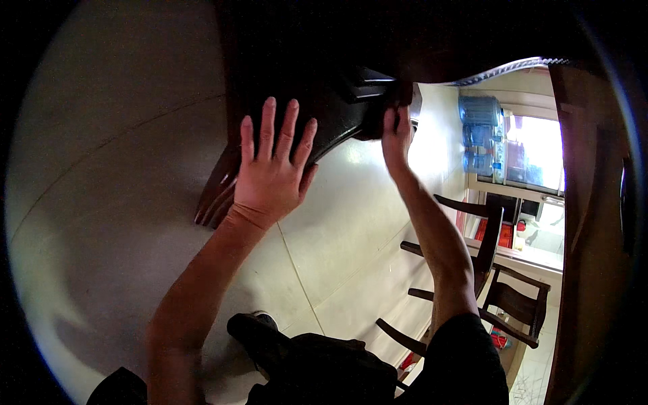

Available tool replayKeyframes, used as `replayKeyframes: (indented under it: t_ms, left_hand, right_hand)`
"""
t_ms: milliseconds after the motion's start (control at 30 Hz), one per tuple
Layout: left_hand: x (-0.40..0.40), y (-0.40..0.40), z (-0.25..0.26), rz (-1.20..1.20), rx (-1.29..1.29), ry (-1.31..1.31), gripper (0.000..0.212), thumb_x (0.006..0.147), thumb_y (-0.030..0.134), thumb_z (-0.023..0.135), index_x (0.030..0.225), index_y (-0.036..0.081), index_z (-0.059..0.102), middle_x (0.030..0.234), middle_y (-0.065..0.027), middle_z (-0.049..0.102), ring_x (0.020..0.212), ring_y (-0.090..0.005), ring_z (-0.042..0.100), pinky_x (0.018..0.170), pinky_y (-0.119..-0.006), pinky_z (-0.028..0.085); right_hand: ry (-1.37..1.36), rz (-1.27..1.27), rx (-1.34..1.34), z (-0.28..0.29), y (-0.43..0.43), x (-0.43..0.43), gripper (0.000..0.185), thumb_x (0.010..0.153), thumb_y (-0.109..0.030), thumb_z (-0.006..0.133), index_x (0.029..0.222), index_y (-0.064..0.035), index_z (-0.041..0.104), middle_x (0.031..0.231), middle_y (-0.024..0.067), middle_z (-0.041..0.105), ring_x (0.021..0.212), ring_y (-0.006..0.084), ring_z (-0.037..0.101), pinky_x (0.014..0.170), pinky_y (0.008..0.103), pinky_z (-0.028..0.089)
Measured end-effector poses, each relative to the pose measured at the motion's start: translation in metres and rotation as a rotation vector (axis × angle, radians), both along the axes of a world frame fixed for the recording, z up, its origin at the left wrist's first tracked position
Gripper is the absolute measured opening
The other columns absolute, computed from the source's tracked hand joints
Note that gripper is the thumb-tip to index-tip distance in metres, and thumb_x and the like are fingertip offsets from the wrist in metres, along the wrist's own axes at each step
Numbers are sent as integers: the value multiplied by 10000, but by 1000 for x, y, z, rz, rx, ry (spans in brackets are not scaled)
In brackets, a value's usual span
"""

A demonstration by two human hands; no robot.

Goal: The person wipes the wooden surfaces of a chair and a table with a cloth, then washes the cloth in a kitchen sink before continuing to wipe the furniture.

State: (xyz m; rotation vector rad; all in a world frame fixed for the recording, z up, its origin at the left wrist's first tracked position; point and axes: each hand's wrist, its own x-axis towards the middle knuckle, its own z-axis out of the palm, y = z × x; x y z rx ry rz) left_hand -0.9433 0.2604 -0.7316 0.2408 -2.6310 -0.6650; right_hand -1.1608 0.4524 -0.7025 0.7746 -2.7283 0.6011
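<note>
My left hand (272, 169) is spread flat, palm down, with its fingers apart. It lies against or just over a dark wooden furniture base (331, 114); whether the palm touches it I cannot tell. Below the wrist, a curved, grooved foot (215, 200) of that base reaches the floor. My right hand (397, 136) is raised at the base's far side, its fingertips by a dark wooden part. Shadow hides what those fingers touch and whether they grip. Dark wood with a carved edge (506, 68) spans the top of the view.
Pale floor tiles (324, 243) lie underneath, with my shoe (266, 320) on them. Dark wooden chairs (488, 243) stand to the right, close to my right forearm. Beyond them are blue water jugs (478, 111), a red crate (498, 233) and a bright window (534, 152).
</note>
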Motion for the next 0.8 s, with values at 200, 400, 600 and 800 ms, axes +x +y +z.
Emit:
replayKeyframes:
  t_ms: [200,400,600,800]
  left_hand:
    - [2,-3,-5,5,15,11,614,810,403,528,1334,122,375,1447,-147,213,1332,-386,161,1041,-579,120]
    - [-2,3,3,-15,24,27,583,820,407,523,1312,118,401,1434,-171,221,1335,-390,142,1045,-581,104]
    - [1,-2,3,-16,29,27,568,833,401,504,1283,64,421,1416,-197,243,1324,-403,158,1049,-577,104]
    - [5,0,1,-47,-53,46,571,864,369,426,1243,-58,406,1345,-267,323,1283,-421,243,1040,-570,147]
  right_hand:
    - [41,78,-42,-6,-30,40,343,897,-185,482,1179,4,436,1095,245,533,912,353,549,792,418,425]
    - [125,-69,-128,12,-64,-8,292,897,-175,466,1113,18,424,1054,243,535,957,397,520,802,451,405]
    - [208,267,107,16,-90,70,328,867,-123,481,1147,27,400,1349,264,293,1208,449,300,983,507,282]
    - [-83,649,184,20,-74,79,260,859,-30,452,1113,22,464,1326,240,362,1195,416,372,994,447,312]
